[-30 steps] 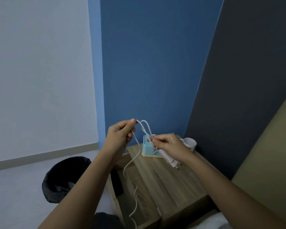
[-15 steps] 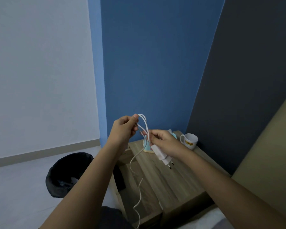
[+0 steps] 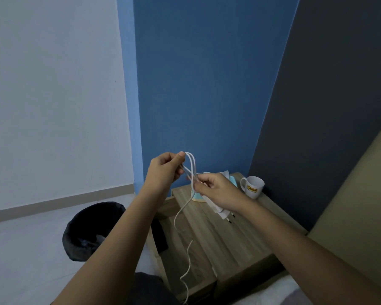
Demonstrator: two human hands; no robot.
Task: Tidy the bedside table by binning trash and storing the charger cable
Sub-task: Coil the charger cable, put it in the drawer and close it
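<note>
Both hands hold a white charger cable (image 3: 181, 213) in the air above the wooden bedside table (image 3: 227, 243). My left hand (image 3: 165, 170) pinches the top of two cable loops between thumb and fingers. My right hand (image 3: 218, 190) grips the lower ends of the loops together with the white plug adapter (image 3: 223, 213), whose prongs stick out below the palm. The loose cable end hangs down past the table's front. A black lined bin (image 3: 88, 231) with scraps inside stands on the floor to the left.
A white mug (image 3: 253, 187) with a yellow label stands at the table's back right corner. A light blue tissue box (image 3: 197, 195) sits behind my hands. The table's drawer (image 3: 161, 216) looks pulled open on the left. Blue and dark walls rise behind.
The loops have been drawn tighter, my hands have come closer together and the hanging tail has shortened. The view has shifted so the mug shows fully.
</note>
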